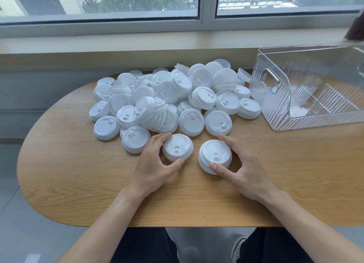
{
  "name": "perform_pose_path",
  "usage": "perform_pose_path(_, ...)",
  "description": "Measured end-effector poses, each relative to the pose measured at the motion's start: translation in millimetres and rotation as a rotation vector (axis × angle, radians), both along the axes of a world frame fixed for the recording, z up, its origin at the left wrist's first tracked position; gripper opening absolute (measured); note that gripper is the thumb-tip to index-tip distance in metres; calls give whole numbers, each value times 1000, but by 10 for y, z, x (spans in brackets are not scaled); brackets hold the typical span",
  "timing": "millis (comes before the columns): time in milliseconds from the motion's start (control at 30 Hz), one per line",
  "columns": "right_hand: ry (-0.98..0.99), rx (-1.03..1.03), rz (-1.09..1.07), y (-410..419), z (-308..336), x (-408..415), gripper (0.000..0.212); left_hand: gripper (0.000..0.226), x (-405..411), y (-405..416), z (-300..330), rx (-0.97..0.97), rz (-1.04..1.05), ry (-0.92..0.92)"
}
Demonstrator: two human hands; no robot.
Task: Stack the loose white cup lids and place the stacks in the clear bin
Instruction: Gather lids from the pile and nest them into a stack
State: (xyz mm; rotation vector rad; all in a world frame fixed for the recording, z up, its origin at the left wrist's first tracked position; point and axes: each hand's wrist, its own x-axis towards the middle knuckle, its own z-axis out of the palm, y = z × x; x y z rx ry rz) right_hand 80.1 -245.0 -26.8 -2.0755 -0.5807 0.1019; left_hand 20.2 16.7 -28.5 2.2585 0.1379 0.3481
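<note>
Your left hand [155, 162] grips one white lid [177, 147] near the surface's [78, 174] front edge, thumb at its near rim and fingers curled over the far rim. Your right hand [242, 170] holds a second lid [214, 156] just beside it, thumb pressed on the near side, fingers curved round the right rim; whether this is one lid or a short stack is hard to make out. Behind both, the loose pile of lids [169, 99] spreads toward the surface's back edge, many overlapping and partly hidden. The clear bin [275, 105] stands at the right back corner, cut off by the frame's right edge; a pale shape shows through its wall, unclear.
</note>
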Motion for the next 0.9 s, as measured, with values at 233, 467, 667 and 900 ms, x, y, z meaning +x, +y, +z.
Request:
perform_pose_path(233, 13, 167, -63, -23, 7, -16, 75, 75, -15, -198, 111, -189, -14, -75)
perform_pose_path(467, 1, 292, -108, -39, -2, -20, 54, 75, 51, -598, 189, -153, -113, -125)
perform_pose_path(667, -39, 271, -79, -36, -57, -11, 48, 77, 103, -686, 112, -100, -150, -120)
perform_pose_path(900, -13, 238, -45, -59, -151, 41, 43, 77, 144, -661, 36, -51, -191, -84)
